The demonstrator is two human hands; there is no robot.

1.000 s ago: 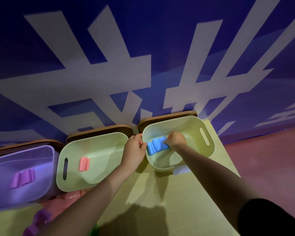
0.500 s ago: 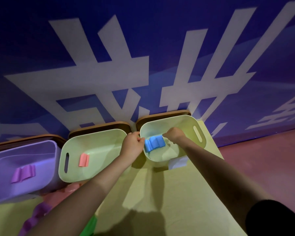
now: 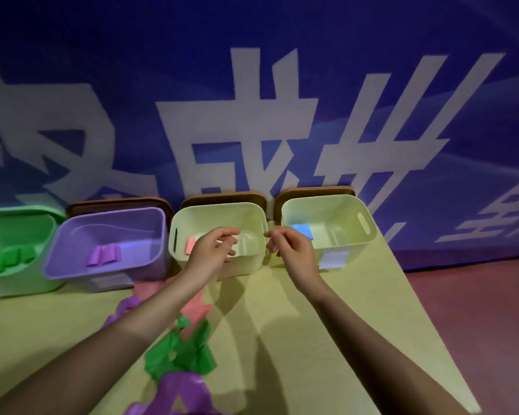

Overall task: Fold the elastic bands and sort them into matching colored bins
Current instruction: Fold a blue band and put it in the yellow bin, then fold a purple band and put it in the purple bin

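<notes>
Four bins already hold folded bands: green [image 3: 11, 259], purple [image 3: 104, 255], pink [image 3: 190, 246], blue [image 3: 302, 231]. Your left hand [image 3: 213, 250] and right hand [image 3: 291, 245] hang relaxed, holding nothing. Unfolded bands [image 3: 180, 354] remain on the bench [image 3: 312, 339].

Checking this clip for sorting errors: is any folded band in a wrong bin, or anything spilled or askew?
Nothing stands out. The folded green bands lie in the green plastic bin, purple bands in the purple bin; pink and blue bands each sit alone in a pale bin. Both hands are empty.
</notes>
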